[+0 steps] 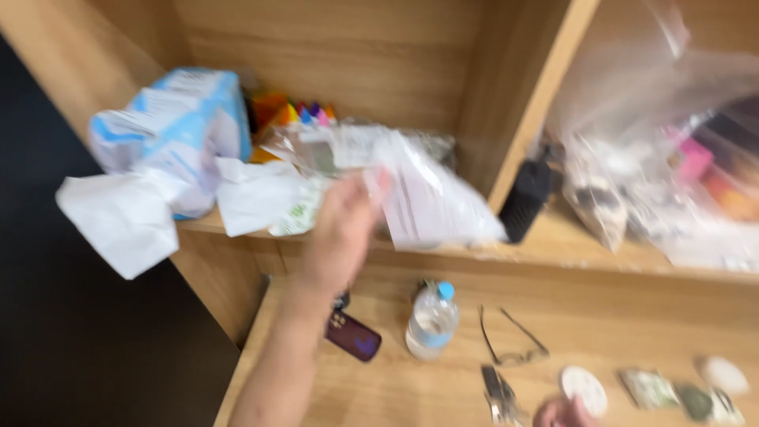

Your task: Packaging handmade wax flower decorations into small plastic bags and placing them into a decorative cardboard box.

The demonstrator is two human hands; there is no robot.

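My left hand (pixel 341 231) reaches up to the wooden shelf (pixel 553 237) and grips a clear plastic bag (pixel 419 190) with white paper inside, thumb on its front. The bag is blurred by motion and hangs over the shelf's front edge. Just left of the hand lie crumpled white papers (pixel 257 194) and a blue-and-white soft pack (pixel 178 126). My right hand is out of view.
Colourful items (pixel 292 111) sit at the back of the shelf. A black device (pixel 526 198) leans by the divider, with clear bags (pixel 672 158) of items to its right. On the lower surface lie a water bottle (pixel 431 320), a dark purple phone (pixel 353 336), glasses (pixel 512 344) and small objects.
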